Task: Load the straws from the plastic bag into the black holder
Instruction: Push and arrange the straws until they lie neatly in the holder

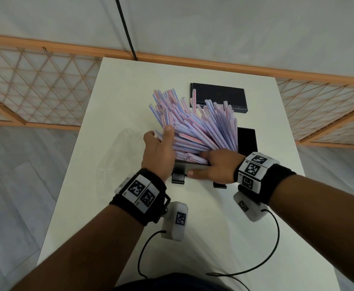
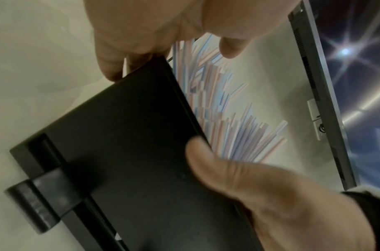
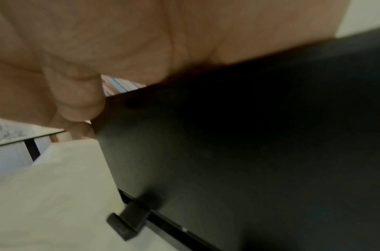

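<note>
The black holder [image 1: 189, 164] stands mid-table, packed with pink-and-blue striped straws [image 1: 192, 124] that fan up and away from me. My left hand [image 1: 159, 148] grips the holder's left end, thumb on the straws and fingers down the outside. My right hand [image 1: 216, 166] grips the near wall, thumb along the front and fingers over the rim among the straws. The left wrist view shows the holder's wall [image 2: 120, 152], the straws [image 2: 227, 127] and my left fingers [image 2: 111, 68]. In the right wrist view my palm [image 3: 120, 42] lies on the holder [image 3: 249, 152]. The clear plastic bag [image 1: 117, 156] lies flat to the left.
A flat black lid [image 1: 218, 95] lies at the back of the white table [image 1: 192, 227], one straw on its left edge. Another black panel [image 1: 247, 141] shows right of the straws. Black feet [image 1: 178, 178] jut from the holder's front. A wooden lattice screen [image 1: 35, 85] stands behind.
</note>
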`<state>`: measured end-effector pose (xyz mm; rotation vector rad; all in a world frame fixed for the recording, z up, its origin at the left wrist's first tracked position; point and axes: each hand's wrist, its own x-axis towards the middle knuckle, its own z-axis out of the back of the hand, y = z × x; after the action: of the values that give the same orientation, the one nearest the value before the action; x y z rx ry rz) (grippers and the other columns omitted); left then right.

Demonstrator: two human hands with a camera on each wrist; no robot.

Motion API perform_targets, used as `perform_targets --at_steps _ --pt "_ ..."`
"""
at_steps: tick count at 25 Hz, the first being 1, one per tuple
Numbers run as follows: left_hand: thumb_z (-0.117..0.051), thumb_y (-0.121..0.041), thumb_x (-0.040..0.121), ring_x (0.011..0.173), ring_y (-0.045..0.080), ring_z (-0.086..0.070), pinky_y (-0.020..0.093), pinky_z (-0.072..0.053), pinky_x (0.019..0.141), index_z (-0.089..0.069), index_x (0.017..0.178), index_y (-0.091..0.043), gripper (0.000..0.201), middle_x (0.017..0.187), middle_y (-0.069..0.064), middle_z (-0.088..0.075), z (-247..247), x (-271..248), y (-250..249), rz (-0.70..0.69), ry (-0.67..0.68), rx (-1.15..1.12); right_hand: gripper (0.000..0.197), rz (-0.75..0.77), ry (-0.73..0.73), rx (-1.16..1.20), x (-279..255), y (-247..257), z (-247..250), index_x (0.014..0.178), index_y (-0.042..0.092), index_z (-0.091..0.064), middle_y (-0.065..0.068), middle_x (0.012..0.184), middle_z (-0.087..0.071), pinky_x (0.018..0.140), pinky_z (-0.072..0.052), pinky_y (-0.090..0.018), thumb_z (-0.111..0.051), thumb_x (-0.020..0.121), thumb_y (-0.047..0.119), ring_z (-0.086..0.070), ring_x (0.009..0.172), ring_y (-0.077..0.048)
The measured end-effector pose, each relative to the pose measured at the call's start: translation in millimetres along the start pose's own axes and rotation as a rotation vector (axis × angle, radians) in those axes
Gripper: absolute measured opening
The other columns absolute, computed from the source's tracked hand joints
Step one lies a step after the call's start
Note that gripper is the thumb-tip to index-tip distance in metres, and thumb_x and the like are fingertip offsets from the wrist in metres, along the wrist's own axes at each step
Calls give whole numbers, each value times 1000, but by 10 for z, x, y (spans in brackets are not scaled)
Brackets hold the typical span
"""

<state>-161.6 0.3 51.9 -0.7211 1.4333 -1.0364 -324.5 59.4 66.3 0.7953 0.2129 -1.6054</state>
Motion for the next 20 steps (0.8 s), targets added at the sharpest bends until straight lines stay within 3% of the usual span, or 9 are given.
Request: perform_targets --at_steps 2,5,8,10,13,14,16,18,20 --pt "-44 -72 81 103 20 -60 48 -48 105 -37 145 -10 89 103 -7 -60 16 -35 -10 -37 3 4 65 3 21 -10 41 66 8 123 29 -57 4 113 -65 85 -38 -25 -48 82 78 -58 107 -21" --pt "-44 -70 88 112 22 -60 47 -47 106 -35 146 -9 85 116 0 -62 21 -71 -3 -51 48 21 59 -35 44 -23 138 110 36 99 23 -58 4 98 -64 77 -43 -29 -52 79 79 -58 92 -20" --pt "-40 -81 79 134 26 -52 48 -40 114 -26 153 -8 105 147 8 -53 14 -77 13 -65 112 71 54 -37 71 -16 160 163 46 106 25 -54 1 100 -63 78 -42 -29 -59 80 72 -56 92 -20" --pt "-38 -85 74 135 24 -51 44 -39 114 -24 153 -6 112 149 7 -52 22 -69 15 -103 158 102 55 -63 76 1 135 180 80 113 25 -55 2 87 -62 77 -46 -28 -64 80 68 -58 90 -19" --pt "-44 -67 92 113 16 -60 34 -44 99 -39 133 -12 69 124 -2 -61 8 -83 24 -205 144 150 44 -32 30 97 170 145 105 103 29 -59 7 94 -64 72 -46 -25 -71 77 62 -61 85 -13" --pt "-43 -66 92 115 18 -60 35 -46 99 -39 130 -16 62 125 -1 -61 -3 -88 42 -241 138 185 44 -11 28 135 176 143 111 107 29 -61 6 99 -66 69 -48 -22 -72 77 60 -63 80 -8" --pt "-41 -68 86 121 25 -60 39 -48 101 -40 131 -14 70 131 4 -61 -16 -73 126 -316 107 308 56 4 32 131 178 148 90 119 26 -58 4 106 -66 67 -51 -18 -71 77 61 -65 76 -2" --pt "-49 -56 92 117 29 -60 35 -48 93 -39 134 -6 66 130 9 -60 2 -42 162 -366 78 390 66 -8 -40 6 194 140 56 121 21 -55 2 108 -65 79 -48 -23 -68 76 67 -65 93 -15" --pt "-56 -40 100 106 25 -61 25 -40 79 -39 134 -3 52 122 8 -63 48 2 152 -317 39 403 60 -25 -115 -38 148 159 52 107 22 -53 3 99 -61 77 -42 -24 -67 74 70 -58 89 -20"
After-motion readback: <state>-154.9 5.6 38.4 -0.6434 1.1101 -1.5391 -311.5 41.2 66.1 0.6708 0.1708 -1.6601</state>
